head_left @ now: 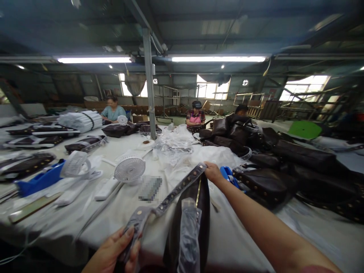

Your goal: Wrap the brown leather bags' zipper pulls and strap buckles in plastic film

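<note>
A dark brown bag lies on the white table cover in front of me, with a plastic-wrapped piece on top of it. Its studded strap is stretched out between my two hands. My left hand pinches the near end of the strap at the bottom of the view. My right hand is stretched forward and closed on the far end of the strap, beside a blue object.
A heap of dark bags fills the right side. Two small white fans, a blue tray and clear plastic wrap lie on the table. A steel post stands mid-table. Three people sit at the far end.
</note>
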